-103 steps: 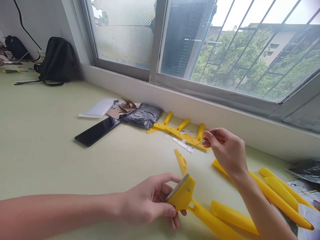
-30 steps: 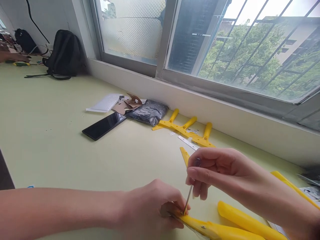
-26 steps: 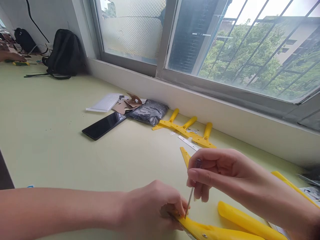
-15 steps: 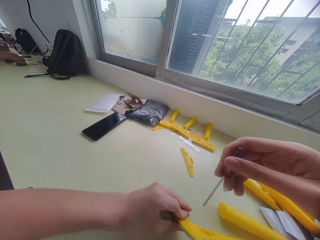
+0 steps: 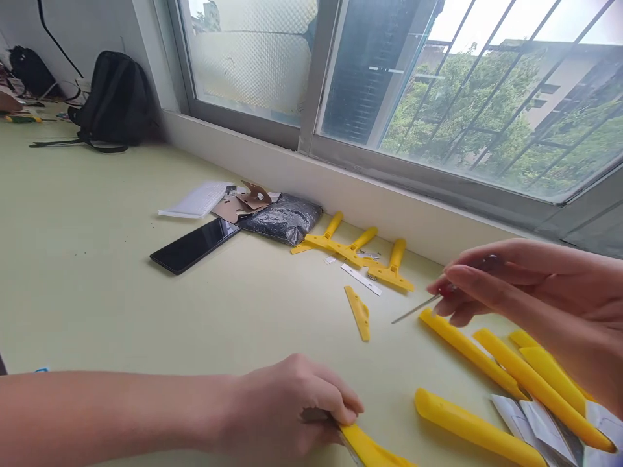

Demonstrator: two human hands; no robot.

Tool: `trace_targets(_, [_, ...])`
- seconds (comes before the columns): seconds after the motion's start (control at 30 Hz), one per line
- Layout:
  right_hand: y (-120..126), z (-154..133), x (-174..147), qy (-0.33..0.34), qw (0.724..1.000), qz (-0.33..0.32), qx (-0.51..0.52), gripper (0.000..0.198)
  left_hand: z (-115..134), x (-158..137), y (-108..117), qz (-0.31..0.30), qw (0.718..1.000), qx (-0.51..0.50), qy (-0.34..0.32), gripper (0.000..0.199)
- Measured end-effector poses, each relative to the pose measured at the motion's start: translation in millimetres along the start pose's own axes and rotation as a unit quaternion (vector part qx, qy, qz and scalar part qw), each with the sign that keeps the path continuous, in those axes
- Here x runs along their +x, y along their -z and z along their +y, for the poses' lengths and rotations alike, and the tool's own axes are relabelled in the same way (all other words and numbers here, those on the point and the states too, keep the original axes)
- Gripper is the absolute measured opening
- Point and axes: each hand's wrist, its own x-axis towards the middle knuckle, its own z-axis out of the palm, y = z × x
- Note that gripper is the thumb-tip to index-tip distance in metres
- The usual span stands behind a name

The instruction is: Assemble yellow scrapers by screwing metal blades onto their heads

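My left hand [image 5: 302, 412] is closed around the end of a yellow plastic scraper [image 5: 372, 449] at the bottom edge of the view. A thin metal strip shows along its side, and the rest is cut off by the frame. My right hand [image 5: 525, 298] grips a small screwdriver [image 5: 416, 309] with a clear and red handle, partly hidden by the fingers. Its shaft points left and slightly down, above the table and apart from the scraper. Below the right hand lie long yellow handles [image 5: 479, 428], several of them side by side.
White paper-like packets [image 5: 535, 428] lie among the handles. Toward the window sill are yellow T-shaped scrapers [image 5: 392, 275], a white strip [image 5: 361, 279], a loose yellow plate [image 5: 357, 313], a black plastic bag [image 5: 285, 219] and a phone [image 5: 195, 246]. A black backpack [image 5: 114, 97] stands farther left.
My right hand has risen, and the screwdriver has swung from steeply downward to nearly level. My left hand keeps its hold on the scraper. The whole view has shifted slightly.
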Motion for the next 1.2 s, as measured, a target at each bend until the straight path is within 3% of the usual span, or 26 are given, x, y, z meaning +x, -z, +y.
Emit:
trace_targets(0.17, [-33.0,31.9,19.6,0.055,0.994,0.08,-0.047,0.027,3.9,2.7,4.0,0.02,0.984,-0.101,0.142,0.022])
trace_targets(0.33, [-58.1,70.0,32.0,0.053,0.99,0.132,-0.019,0.027,0.3,11.0,9.8,0.052,0.921,-0.282,0.265,0.039])
trace_targets(0.57, [-71.9,93.3,33.1,0.045,0.986,0.161,0.022,0.029,-5.0,15.2,14.9,0.046,0.902,-0.334,0.268,0.04])
trace_targets(0.83, [-85.7,99.0,29.7,0.072,0.978,0.191,0.031,0.023,-3.2,17.1,28.6,-0.03,0.898,-0.338,0.281,0.025])
trace_targets(1.2, [-85.8,108.1,32.6,0.109,0.97,0.217,-0.01,0.019,-7.8,16.7,27.3,-0.036,0.895,-0.354,0.268,0.022])
